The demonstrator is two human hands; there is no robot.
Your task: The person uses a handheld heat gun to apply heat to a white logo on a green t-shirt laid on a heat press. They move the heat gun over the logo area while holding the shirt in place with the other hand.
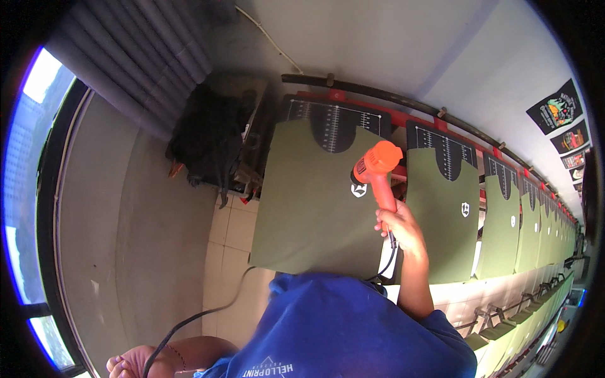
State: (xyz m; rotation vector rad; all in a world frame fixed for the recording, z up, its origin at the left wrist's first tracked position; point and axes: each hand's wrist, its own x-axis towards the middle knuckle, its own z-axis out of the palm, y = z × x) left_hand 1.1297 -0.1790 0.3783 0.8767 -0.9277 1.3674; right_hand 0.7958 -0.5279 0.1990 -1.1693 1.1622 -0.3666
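My right hand [401, 228] is closed round the handle of an orange hair dryer [378, 160]. The dryer's dark nozzle points down and left, just above a small white shield-shaped print [358, 189] on an olive green fabric panel [309, 195]. That panel lies flat on a black board [334, 129] with white ruler marks, which shows through the neck cut-out. At the lower left edge, away from the panel, my left hand [129, 363] has curled fingers; what they hold, if anything, is hidden. A black cord [201, 312] crosses that hand near the wrist.
More boards with green panels [441, 214] run in a row to the right, along a red and dark rail [403, 104]. A cart with black cloth [211, 135] stands at the left by a grey curtain [135, 57]. Clamps [488, 315] line another row at lower right.
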